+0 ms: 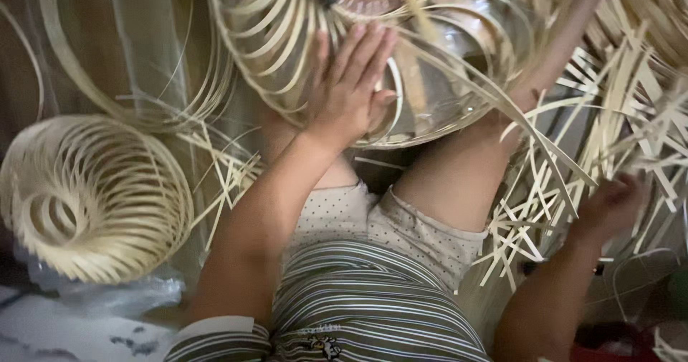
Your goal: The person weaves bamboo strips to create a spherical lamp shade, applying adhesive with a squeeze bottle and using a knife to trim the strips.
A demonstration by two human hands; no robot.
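My left hand [349, 86] lies flat, fingers spread, on a half-woven bamboo-strip basket frame [272, 39] built over a shiny metal bowl-shaped mould [437, 68] that rests on my legs. Long pale strips fan out from it. My right hand [608, 206] reaches down to the right into a heap of loose bamboo strips [573, 168]; it is blurred, fingers curled among the strips, and I cannot see whether it grips one.
A finished round bamboo-strip basket [93, 197] lies on its side at the left. Coils of bamboo strip [143, 97] lie behind it. More cut strips [645, 61] pile up at the upper right. Crumpled clear plastic [107, 294] sits at the lower left.
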